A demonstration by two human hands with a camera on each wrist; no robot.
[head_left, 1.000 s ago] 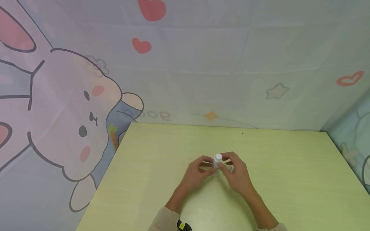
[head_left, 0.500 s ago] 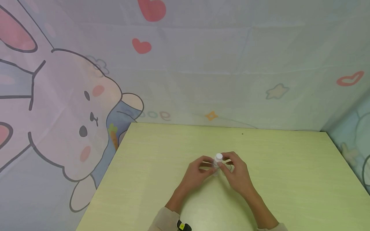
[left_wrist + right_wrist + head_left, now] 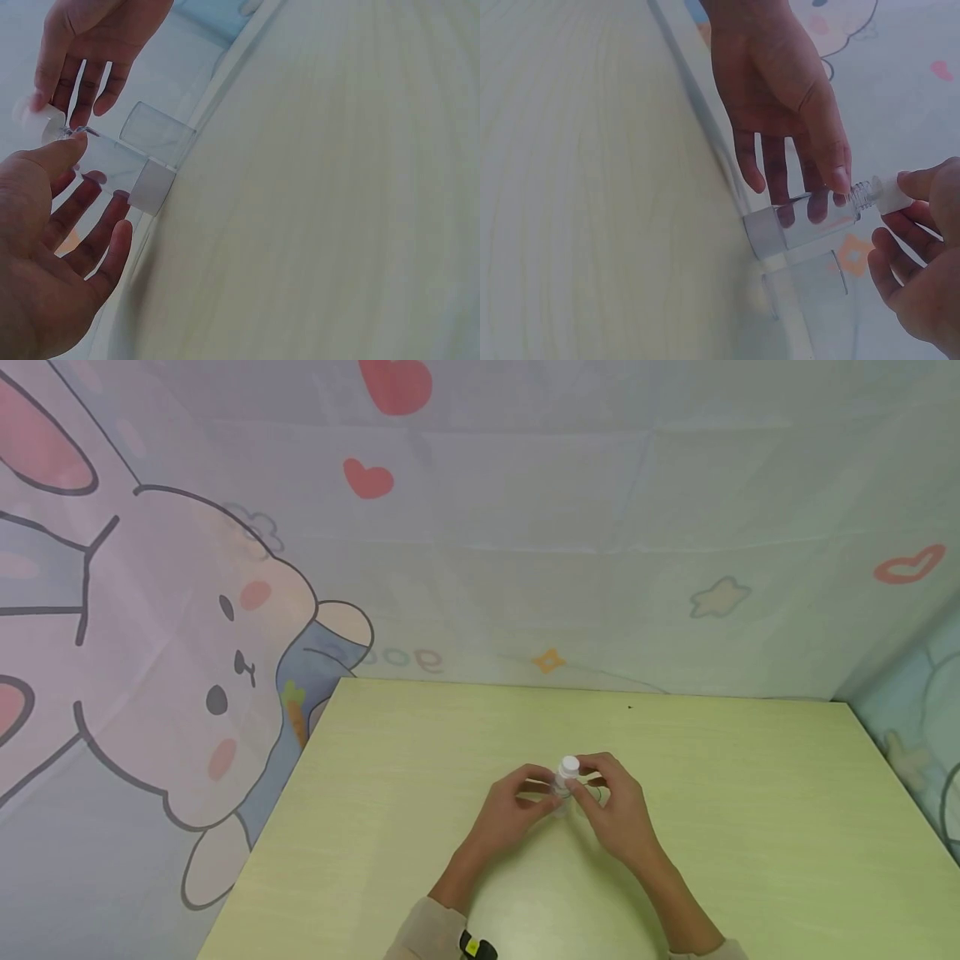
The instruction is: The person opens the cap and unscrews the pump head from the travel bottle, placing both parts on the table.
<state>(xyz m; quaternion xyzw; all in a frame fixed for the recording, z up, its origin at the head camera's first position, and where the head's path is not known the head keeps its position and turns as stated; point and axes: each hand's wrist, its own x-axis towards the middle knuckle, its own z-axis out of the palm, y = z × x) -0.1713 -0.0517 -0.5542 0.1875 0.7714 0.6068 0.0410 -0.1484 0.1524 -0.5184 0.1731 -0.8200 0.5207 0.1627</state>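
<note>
A small clear bottle (image 3: 821, 221) with a white base band stands upright on the table. My left hand (image 3: 510, 806) holds its body between thumb and fingers; the fingertips show through the clear wall in the right wrist view. My right hand (image 3: 618, 810) pinches the white cap (image 3: 570, 766) between thumb and index finger. Beneath the cap, the bottle's threaded neck (image 3: 861, 196) is bared, and a translucent inner part shows between neck and cap. Right beside the bottle stands an open clear cylindrical cover (image 3: 157, 135), partly behind my right hand in the head view.
The pale yellow-green table (image 3: 420, 735) spreads around both hands. A tiny dark speck (image 3: 630, 707) lies near its back edge. Behind it hangs a cloth backdrop (image 3: 525, 485) printed with hearts and a rabbit. A dark curved cable (image 3: 947, 810) shows at the far right.
The cap and my right fingertips have risen slightly and shifted a little to the right. My left hand and the bottle have stayed in place.
</note>
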